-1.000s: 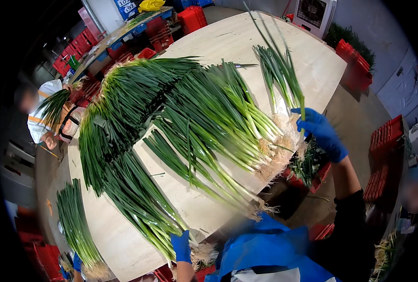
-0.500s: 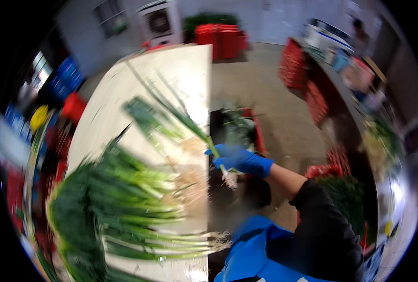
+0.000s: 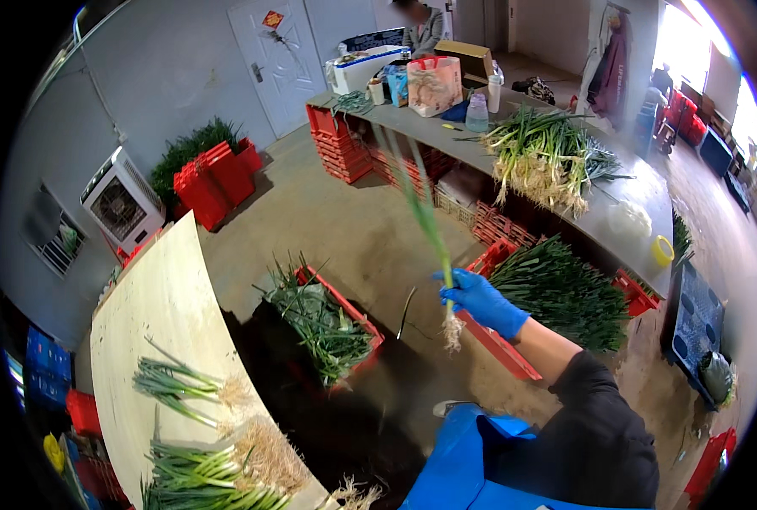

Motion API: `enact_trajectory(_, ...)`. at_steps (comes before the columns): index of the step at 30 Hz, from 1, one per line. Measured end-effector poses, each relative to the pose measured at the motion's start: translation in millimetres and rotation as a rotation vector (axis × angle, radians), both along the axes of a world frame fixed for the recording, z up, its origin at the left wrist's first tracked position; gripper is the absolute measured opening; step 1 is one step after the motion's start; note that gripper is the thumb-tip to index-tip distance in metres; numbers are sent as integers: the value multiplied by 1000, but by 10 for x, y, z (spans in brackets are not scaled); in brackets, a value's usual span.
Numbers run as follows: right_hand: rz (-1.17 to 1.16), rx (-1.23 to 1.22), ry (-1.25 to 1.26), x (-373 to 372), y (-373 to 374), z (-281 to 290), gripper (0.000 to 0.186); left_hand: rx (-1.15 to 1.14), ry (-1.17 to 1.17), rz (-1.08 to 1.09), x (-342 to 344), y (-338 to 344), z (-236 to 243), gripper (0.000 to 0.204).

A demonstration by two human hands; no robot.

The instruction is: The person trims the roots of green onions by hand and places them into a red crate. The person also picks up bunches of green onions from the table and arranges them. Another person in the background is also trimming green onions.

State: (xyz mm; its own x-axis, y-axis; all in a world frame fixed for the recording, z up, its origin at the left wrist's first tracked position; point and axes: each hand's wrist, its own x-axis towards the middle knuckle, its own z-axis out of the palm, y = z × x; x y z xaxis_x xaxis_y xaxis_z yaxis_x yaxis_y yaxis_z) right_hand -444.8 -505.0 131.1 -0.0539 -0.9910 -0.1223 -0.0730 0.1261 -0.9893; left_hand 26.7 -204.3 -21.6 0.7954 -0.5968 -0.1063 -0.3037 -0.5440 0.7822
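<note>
We grip a long green onion (image 3: 434, 242) above its roots (image 3: 452, 332), gloved right hand (image 3: 485, 304) closed, more onions (image 3: 174, 384) on the pale table (image 3: 162, 289)

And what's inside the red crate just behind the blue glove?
Long green leaves are heaped in the crate. The right hand and arm cover part of its side, and anything underneath the top leaves is hidden.

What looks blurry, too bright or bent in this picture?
Head view: the green onion in the right hand has smeared leaf tips; head view, upper right: glare whites out a bright opening; head view, left: the pale table's edge bows, fisheye-style, and the corners go black.
</note>
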Motion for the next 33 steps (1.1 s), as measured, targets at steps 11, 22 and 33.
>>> enact_trajectory(11,-561,-233,286,-3054,-1351,648,15,17,-22,185,-618,-527,147,77)
enact_trajectory(22,44,-175,249,-2633,-2968,-482,9,-130,39,803,-740,1521,19,83)
enact_trajectory(33,1582,-23,101,2995,424,-411,36,-427,351,815,-620,1358,-542,62)
